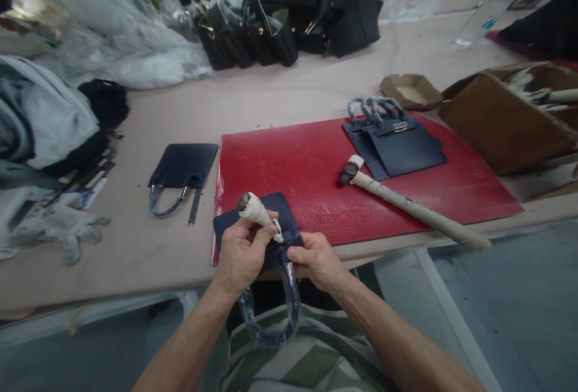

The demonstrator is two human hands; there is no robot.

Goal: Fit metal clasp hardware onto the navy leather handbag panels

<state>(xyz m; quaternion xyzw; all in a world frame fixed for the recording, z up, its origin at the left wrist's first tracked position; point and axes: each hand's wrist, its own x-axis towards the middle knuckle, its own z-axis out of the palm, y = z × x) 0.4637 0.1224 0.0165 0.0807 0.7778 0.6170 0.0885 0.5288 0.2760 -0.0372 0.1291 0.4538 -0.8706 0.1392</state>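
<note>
My left hand [244, 253] is closed around a short white-wrapped tool [255, 208] with a round metal top, which looks like a hand punch. Its lower tip is over a dark navy bag panel [280, 205] near the handle base. My right hand [318, 258] pinches the panel's edge beside that base, thumb on top. The plastic-wrapped handle [292, 304] hangs over the table edge towards my lap. Under the panel lies a red mat [316, 181]. A hammer [397, 199] with a wrapped handle rests at the mat's right front, apart from both hands.
Another navy panel [185, 166] with a handle lies left of the mat. Stacked panels [406, 148] rest at its back right, near a cardboard box [506, 118] and a small carton tray [410, 91]. Black handbags [253, 37] stand behind; a glove [67, 226] lies left.
</note>
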